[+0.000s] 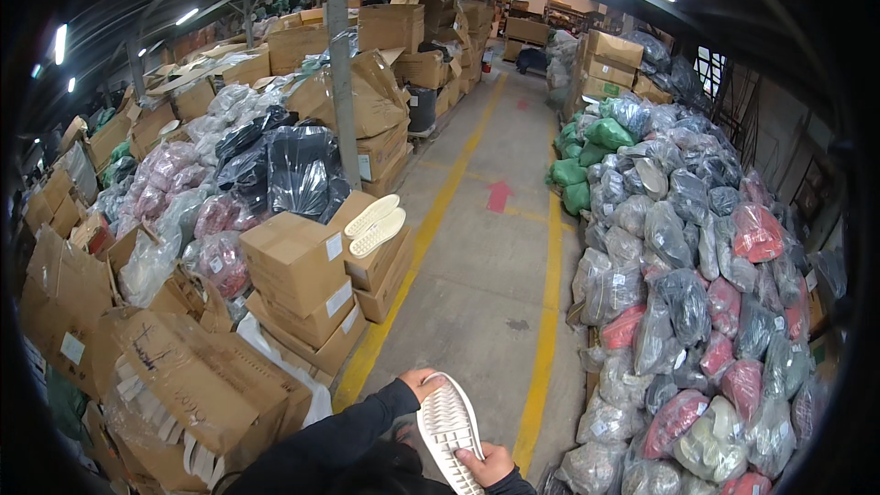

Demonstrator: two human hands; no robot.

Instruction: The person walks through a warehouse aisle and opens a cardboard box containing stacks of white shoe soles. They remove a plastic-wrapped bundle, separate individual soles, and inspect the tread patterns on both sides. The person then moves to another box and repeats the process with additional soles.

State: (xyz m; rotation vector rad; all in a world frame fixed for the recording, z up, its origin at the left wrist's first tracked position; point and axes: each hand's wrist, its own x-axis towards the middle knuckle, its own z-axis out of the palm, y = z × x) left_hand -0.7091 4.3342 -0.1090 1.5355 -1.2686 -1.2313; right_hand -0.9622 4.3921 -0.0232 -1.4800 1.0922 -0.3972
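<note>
A cream shoe sole (446, 422) with a ribbed tread and a grid of square hollows is held up in front of me, tilted, with the patterned face showing. My left hand (420, 383) is closed on its upper left edge, and part of the fingers is hidden behind it. At the lower right edge, my right hand (491, 466) grips the same sole, the thumb lying over its face. Another pair of cream soles (378, 231) lies side by side on a cardboard box (365, 268) ahead of me to the left.
Stacked cartons (295, 266) and a large torn carton (206, 385) stand on the left, near a metal post (343, 73). Plastic-bagged bundles (674, 247) form a long heap on the right. Between them runs a concrete aisle (477, 284) with yellow lines and a red arrow (499, 196).
</note>
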